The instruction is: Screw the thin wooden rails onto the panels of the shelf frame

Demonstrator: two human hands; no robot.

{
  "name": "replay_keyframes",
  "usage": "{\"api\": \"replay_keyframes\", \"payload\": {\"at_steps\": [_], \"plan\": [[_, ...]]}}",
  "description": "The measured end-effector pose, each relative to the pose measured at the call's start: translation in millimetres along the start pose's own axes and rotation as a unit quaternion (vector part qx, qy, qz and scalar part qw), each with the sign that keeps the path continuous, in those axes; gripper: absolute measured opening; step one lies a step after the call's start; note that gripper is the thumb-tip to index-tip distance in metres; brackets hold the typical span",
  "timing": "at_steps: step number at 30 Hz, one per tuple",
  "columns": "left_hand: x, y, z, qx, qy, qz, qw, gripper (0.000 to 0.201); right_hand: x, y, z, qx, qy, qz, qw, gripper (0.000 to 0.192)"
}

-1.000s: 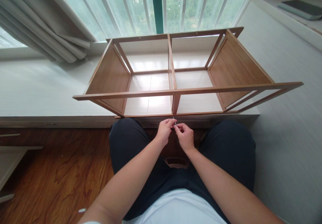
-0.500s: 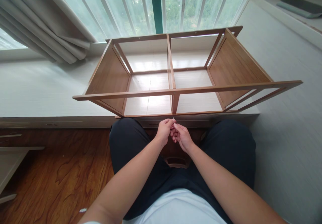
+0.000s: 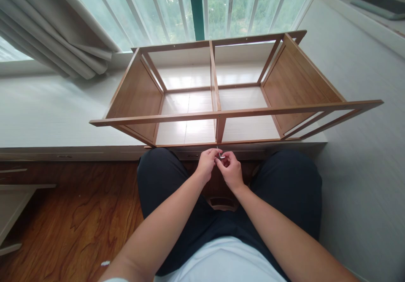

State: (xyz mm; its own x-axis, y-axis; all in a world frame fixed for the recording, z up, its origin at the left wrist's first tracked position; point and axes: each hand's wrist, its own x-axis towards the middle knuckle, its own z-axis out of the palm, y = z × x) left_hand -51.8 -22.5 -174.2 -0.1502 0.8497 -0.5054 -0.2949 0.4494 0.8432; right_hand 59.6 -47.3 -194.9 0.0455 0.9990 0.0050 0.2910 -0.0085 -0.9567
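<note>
Just in front of the wooden frame's (image 3: 186,117) lower middle edge, my two hands meet around a small, bent, silvery hex key (image 3: 220,156). My left hand (image 3: 206,164) is closed in a pinch on the key near its upright arm, whose tip points at the foot of the middle post (image 3: 220,130). My right hand (image 3: 231,171) has its thumb and fingers curled about the key's bent short arm. The fingers partly hide the key, and any screw at its tip is too small to make out.
The frame lies on a white window ledge (image 3: 57,113), with solid panels at both ends. A grey curtain (image 3: 63,33) hangs at left. A dark flat device (image 3: 384,5) rests on the right shelf. White furniture (image 3: 15,206) stands on the wooden floor (image 3: 82,214).
My right hand's fingers have opened and shifted around the hex key, so its bent arm now shows between them. My left hand stays nearly in place.
</note>
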Motion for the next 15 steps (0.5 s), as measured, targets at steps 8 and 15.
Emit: {"api": "replay_keyframes", "payload": {"at_steps": [8,15], "plan": [[1.5,-0.4,-0.6,-0.006,-0.007,-0.018,1.000,0.022,0.2,1.6,-3.0,-0.094,0.024,-0.026,0.995,0.021],[1.7,1.4,0.0,-0.007,-0.007,-0.019,1.000,0.024,1.0,0.3,-5.2,-0.113,0.037,-0.032,0.992,0.016]]}}
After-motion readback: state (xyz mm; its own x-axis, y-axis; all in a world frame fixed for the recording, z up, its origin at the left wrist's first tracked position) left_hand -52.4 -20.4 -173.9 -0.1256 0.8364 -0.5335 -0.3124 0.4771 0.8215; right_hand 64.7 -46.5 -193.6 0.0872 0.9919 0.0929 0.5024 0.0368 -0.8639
